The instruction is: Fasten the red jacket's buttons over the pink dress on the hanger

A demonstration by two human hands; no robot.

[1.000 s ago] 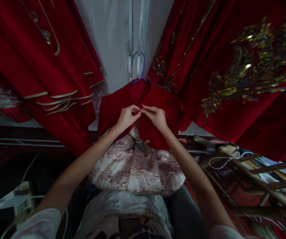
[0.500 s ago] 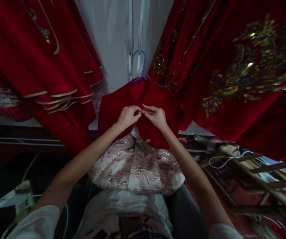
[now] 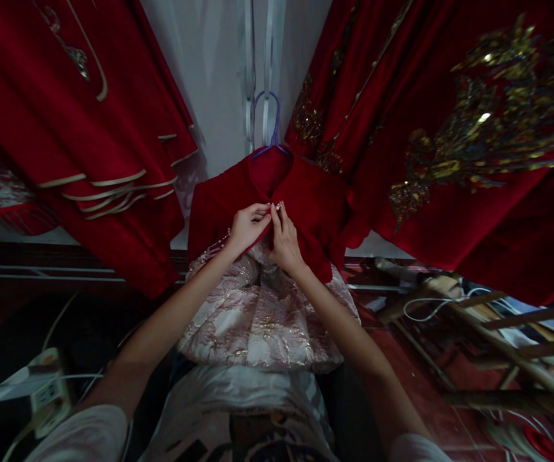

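A red jacket (image 3: 315, 199) hangs on a purple hanger (image 3: 275, 122), over a pale pink and gold brocade garment (image 3: 267, 321). My left hand (image 3: 249, 226) pinches the jacket's front edge just below the collar. Close beside it, my right hand (image 3: 285, 244) has its fingertips closed around a small shiny button (image 3: 279, 206) at the same opening. The fingertips of both hands nearly meet, and they partly hide the fastening. A string of beads (image 3: 216, 244) shows along the jacket's hem by my left wrist.
Red garments with pale edging (image 3: 113, 128) hang on the left. On the right hangs a red garment with gold sequins (image 3: 479, 128). A wooden rack (image 3: 502, 353) stands at lower right, and a power strip (image 3: 48, 391) with cables lies at lower left.
My right hand has turned more upright and shifted left, its fingertips now on the button. The left hand stays at the jacket's edge. The bead string by the left wrist has come into view.
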